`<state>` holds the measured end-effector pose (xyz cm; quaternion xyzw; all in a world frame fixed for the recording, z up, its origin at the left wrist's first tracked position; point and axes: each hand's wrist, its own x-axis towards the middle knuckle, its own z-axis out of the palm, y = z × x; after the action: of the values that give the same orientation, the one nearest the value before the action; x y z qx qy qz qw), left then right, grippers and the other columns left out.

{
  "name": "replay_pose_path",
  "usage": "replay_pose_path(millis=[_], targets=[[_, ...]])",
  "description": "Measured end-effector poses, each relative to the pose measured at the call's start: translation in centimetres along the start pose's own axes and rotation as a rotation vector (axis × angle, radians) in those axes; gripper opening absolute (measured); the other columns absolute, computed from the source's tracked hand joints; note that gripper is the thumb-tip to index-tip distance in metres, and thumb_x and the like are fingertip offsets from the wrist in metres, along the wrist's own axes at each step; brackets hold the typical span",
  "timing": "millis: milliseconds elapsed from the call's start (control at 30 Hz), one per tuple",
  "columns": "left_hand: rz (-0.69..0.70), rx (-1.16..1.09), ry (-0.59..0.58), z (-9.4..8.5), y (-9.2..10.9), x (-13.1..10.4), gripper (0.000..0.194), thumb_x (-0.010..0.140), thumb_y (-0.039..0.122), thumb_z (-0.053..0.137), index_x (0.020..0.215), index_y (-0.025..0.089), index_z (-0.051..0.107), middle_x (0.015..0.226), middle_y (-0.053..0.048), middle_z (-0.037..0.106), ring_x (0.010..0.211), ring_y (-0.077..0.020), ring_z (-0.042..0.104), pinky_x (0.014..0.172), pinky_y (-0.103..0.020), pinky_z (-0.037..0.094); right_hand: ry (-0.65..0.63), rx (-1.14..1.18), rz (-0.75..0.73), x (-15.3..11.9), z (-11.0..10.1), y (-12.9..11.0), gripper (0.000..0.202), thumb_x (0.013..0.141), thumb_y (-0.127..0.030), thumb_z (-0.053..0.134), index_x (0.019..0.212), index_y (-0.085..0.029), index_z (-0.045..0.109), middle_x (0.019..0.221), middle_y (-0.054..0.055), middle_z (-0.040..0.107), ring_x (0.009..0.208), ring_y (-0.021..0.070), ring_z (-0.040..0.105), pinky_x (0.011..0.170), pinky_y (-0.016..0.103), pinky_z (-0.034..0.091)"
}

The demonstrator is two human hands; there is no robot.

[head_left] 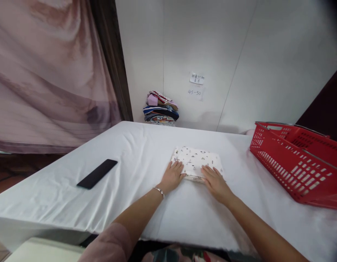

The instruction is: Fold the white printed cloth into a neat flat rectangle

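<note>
A folded white cloth with a small scattered print (197,159) lies flat on the white-covered table, its layers showing along the near edge. At its near left corner rests my left hand (172,176), fingers stretched out and a thin bracelet on the wrist. My right hand (216,183) lies with spread fingers on the near right part of the same cloth. Both palms face down, and neither hand grips anything. What kind of item the folded cloth is cannot be told.
A red plastic basket (299,163) stands on the right. On the left lies a flat black slab (98,174). Behind the table's far edge, a stack of folded clothes (161,109) sits against the wall. Wrinkles run through the white tablecloth (130,163). Pink curtains (48,72) hang at left.
</note>
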<state>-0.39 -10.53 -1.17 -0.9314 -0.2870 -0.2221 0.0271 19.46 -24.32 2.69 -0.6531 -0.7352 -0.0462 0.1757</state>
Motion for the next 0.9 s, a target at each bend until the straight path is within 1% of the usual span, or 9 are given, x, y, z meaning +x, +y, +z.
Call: replay_pose_path(millis=[67,167,267,333,400,500,667,800,900], targets=[[-0.007,-0.012,0.005,-0.1,-0.1,-0.1,0.042,0.091,0.041,0.034,0.124,0.019,0.048,0.132,-0.007,0.049,0.128,-0.0231,0.036,0.108,-0.046,0.023,-0.009,0.018,-0.080,1.8,0.4,-1.9,0.044,0.093,-0.032,0.031,0.135,-0.020,0.039,0.141,0.009,0.038,0.133,0.0226,0.028,0.107,0.048,0.022],[-0.005,-0.043,0.010,-0.1,-0.2,-0.3,0.042,0.091,0.042,0.034,0.125,0.020,0.048,0.133,-0.007,0.049,0.128,-0.0221,0.035,0.108,-0.045,0.023,-0.060,0.014,-0.117,3.2,2.4,-3.5,0.049,0.090,-0.035,0.037,0.136,-0.018,0.036,0.142,0.010,0.036,0.133,0.0238,0.026,0.107,0.048,0.023],[-0.009,-0.086,0.012,-0.2,-0.4,-0.4,0.040,0.091,0.040,0.034,0.123,0.020,0.049,0.132,-0.006,0.049,0.128,-0.0204,0.036,0.108,-0.043,0.023,-0.120,-0.008,-0.094,3.2,4.5,-3.5,0.055,0.087,-0.037,0.042,0.137,-0.017,0.034,0.142,0.011,0.034,0.133,0.0250,0.027,0.107,0.047,0.023],[-0.019,-0.126,0.014,-0.3,-0.5,-0.4,0.038,0.092,0.038,0.033,0.121,0.021,0.051,0.131,-0.005,0.051,0.127,-0.0192,0.037,0.108,-0.043,0.023,-0.140,-0.009,-0.088,2.9,5.2,-3.2,0.056,0.087,-0.038,0.042,0.138,-0.017,0.033,0.143,0.011,0.033,0.133,0.0245,0.027,0.108,0.046,0.021],[-0.043,-0.175,0.013,-0.4,-0.6,-0.3,0.036,0.093,0.036,0.031,0.118,0.022,0.054,0.129,-0.004,0.053,0.125,-0.0179,0.039,0.107,-0.043,0.023,-0.158,0.004,-0.094,2.6,5.0,-2.9,0.056,0.088,-0.039,0.041,0.138,-0.018,0.032,0.144,0.010,0.033,0.133,0.0236,0.026,0.108,0.045,0.021],[-0.113,-0.232,0.016,-0.7,-0.7,-0.3,0.034,0.094,0.032,0.030,0.113,0.024,0.056,0.124,-0.002,0.057,0.124,-0.0172,0.041,0.106,-0.044,0.023,-0.186,0.022,-0.086,2.0,4.0,-2.4,0.054,0.089,-0.040,0.037,0.138,-0.019,0.032,0.144,0.008,0.032,0.133,0.0219,0.026,0.108,0.043,0.020],[-0.216,-0.303,0.031,-0.7,-1.1,-0.5,0.030,0.092,0.029,0.035,0.105,0.026,0.061,0.119,0.001,0.060,0.124,-0.0177,0.041,0.106,-0.046,0.021,-0.208,-0.007,0.024,-0.4,2.7,-0.6,0.053,0.089,-0.039,0.036,0.138,-0.020,0.034,0.145,0.006,0.032,0.133,0.0203,0.025,0.109,0.041,0.017],[-0.242,-0.357,0.079,-0.5,-1.8,0.0,0.027,0.088,0.028,0.040,0.098,0.027,0.064,0.114,0.001,0.063,0.118,-0.0175,0.047,0.103,-0.043,0.029,-0.194,-0.021,0.114,-2.6,1.9,1.5,0.050,0.090,-0.037,0.034,0.137,-0.020,0.036,0.143,0.005,0.034,0.133,0.0198,0.026,0.109,0.042,0.017],[-0.258,-0.348,0.150,-0.5,-2.4,1.5,0.028,0.086,0.026,0.041,0.103,0.022,0.064,0.114,-0.004,0.063,0.112,-0.0172,0.052,0.100,-0.036,0.036,-0.167,-0.013,0.188,-2.7,1.0,3.0,0.049,0.090,-0.041,0.032,0.135,-0.021,0.040,0.142,0.006,0.037,0.133,0.0207,0.027,0.109,0.043,0.018]])
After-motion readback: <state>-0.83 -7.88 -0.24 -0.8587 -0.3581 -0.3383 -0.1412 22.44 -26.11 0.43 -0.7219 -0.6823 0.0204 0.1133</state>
